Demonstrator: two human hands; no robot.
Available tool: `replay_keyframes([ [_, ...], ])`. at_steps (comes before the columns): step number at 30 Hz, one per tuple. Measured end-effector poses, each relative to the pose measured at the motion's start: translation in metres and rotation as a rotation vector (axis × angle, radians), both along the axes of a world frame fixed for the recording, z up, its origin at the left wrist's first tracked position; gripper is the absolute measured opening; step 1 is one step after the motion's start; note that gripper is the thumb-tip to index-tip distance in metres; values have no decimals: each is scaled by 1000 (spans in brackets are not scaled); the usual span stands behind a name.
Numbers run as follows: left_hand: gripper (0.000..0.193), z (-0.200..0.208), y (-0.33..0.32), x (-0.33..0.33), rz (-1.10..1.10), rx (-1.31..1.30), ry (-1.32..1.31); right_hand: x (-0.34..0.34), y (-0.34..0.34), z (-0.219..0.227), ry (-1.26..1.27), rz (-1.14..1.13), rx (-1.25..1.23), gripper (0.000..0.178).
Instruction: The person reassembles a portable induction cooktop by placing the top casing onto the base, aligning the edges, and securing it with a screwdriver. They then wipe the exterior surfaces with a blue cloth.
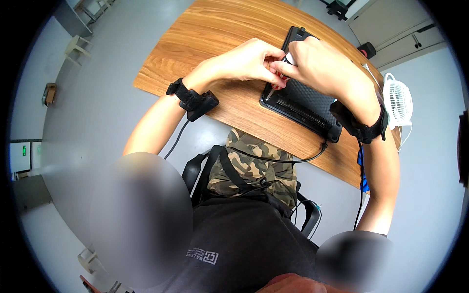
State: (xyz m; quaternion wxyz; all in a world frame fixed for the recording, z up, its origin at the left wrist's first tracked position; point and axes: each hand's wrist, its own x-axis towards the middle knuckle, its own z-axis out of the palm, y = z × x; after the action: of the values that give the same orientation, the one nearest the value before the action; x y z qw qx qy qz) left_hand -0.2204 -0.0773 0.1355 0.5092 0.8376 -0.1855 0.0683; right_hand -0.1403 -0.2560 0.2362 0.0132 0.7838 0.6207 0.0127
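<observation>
A black flat device with a mesh-like textured panel (307, 95) and a vented strip lies on the wooden table, its cable leaving at the near right corner. My right hand (315, 63) is closed around the handle of a screwdriver (279, 79), which looks red, white and black. Its thin shaft slants down to the device's near left corner. My left hand (254, 61) pinches the screwdriver lower down, thumb and fingertips close to the shaft. Where the tip meets the device is too small to make out.
The wooden table (205, 36) curves away to the left and back. A small white fan (398, 102) stands at its right side, with a white cord. Black wrist straps with boxes sit on both wrists, cables trailing down. Something blue (364, 171) shows by the near right edge.
</observation>
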Motion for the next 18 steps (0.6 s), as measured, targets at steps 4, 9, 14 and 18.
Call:
replay_keyframes([
  [4, 33, 17, -1, -4, 30, 195, 76, -2, -6, -1, 6, 95, 105, 45],
  [9, 35, 11, -4, -4, 5, 162, 130, -4, -12, -5, -9, 165, 159, 44],
  [14, 37, -1, -8, 2, -7, 100, 0, -3, -12, -4, -101, 13, 24, 47],
  [18, 35, 1, -6, 2, 10, 159, 27, -12, -7, 4, -132, -13, -65, 44],
])
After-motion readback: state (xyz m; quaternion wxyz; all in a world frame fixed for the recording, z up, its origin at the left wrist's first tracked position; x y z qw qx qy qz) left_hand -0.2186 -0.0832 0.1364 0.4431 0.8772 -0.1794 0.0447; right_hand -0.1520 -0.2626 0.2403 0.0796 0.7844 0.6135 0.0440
